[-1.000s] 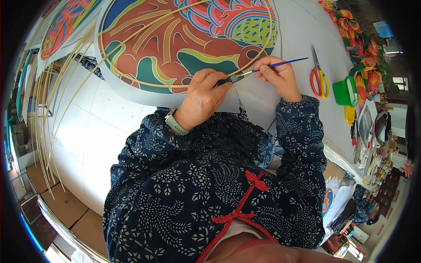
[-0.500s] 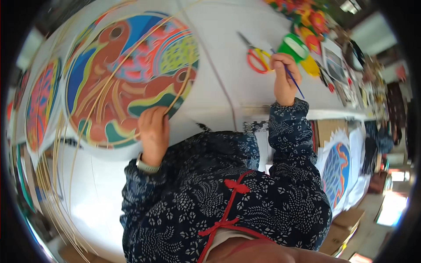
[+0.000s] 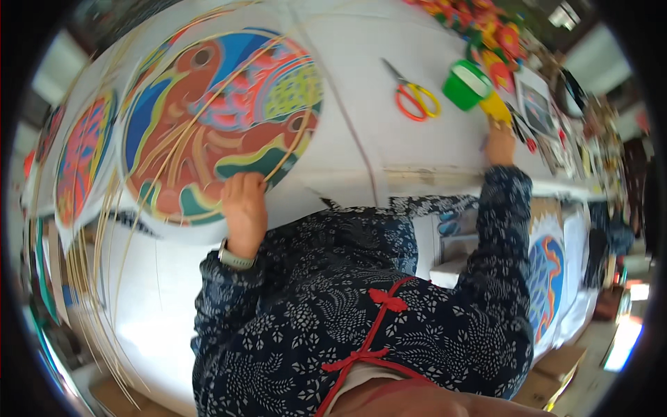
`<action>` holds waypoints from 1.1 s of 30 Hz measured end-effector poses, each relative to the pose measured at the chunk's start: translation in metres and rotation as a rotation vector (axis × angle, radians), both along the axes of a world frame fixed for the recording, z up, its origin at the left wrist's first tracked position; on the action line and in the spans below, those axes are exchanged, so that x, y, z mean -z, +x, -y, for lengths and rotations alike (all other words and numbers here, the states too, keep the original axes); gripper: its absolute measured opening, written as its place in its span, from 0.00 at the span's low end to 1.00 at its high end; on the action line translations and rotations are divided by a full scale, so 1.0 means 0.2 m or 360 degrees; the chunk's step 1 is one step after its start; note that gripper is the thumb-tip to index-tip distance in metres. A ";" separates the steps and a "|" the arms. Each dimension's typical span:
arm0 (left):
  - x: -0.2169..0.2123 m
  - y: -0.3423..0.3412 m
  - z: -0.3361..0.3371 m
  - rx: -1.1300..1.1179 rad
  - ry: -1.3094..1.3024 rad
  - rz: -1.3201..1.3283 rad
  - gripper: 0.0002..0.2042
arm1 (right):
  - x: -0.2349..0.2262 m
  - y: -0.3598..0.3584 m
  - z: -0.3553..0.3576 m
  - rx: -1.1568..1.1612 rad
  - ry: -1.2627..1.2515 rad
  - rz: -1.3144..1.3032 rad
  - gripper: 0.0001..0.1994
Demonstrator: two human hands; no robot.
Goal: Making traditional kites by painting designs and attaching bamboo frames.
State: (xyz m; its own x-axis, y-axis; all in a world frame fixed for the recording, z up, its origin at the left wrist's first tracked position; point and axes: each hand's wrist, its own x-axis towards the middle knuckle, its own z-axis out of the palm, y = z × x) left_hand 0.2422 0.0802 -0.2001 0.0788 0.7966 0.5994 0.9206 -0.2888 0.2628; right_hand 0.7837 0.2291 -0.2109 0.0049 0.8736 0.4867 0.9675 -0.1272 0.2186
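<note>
My left hand (image 3: 244, 208) is closed at the lower right edge of a round painted panel (image 3: 182, 149), pinching a thin bamboo strip (image 3: 283, 165) that curves along the rim. Brown, blue, green and pink shapes with pale outlines fill the panel. Farther right, my right hand (image 3: 500, 144) reaches over the white table beside a yellow piece (image 3: 495, 109). Its fingers are blurred and partly hidden, so whether it still holds the thin blue stick cannot be made out. Scissors with red and yellow handles (image 3: 417, 101) lie to its left, near a green tub (image 3: 464, 85) with a white top.
Long bamboo strips (image 3: 104, 229) cross the panel and hang over the table's left edge. A second painted panel (image 3: 85, 163) stands at the left. Colourful flower-like decorations (image 3: 504, 38) crowd the far right. A blue fish-scale painting (image 3: 547, 285) is below the table edge at right.
My right hand has moved right and lower, away from the scissors and towards the yellow piece. The blue stick it held no longer shows clearly. My left hand stays at the panel's edge.
</note>
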 end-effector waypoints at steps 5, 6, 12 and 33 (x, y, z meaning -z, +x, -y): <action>-0.02 0.02 -0.02 -0.0012 0.0099 0.0043 0.02 | -0.29 -0.56 0.17 -0.0952 0.0481 -0.0628 0.14; -0.03 0.02 -0.02 -0.0027 0.0109 0.0052 0.03 | -0.31 -0.75 0.22 -0.1159 0.0350 -0.0904 0.11; -0.08 0.02 -0.01 0.0010 0.0209 0.0050 0.03 | -0.17 -1.58 0.40 -0.2037 -0.0457 -0.1741 0.05; -0.17 0.04 0.06 0.0041 0.0251 0.0198 0.06 | 0.03 -1.88 0.41 -0.1225 -0.1266 -0.4038 0.05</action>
State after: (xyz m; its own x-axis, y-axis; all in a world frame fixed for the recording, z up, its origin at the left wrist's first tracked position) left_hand 0.2507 0.0673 -0.1665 0.0154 0.6905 0.7231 0.8756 -0.3585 0.3237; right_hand 0.4070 0.1471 -0.2170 -0.4490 0.8924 -0.0446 -0.6296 -0.3514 -0.6929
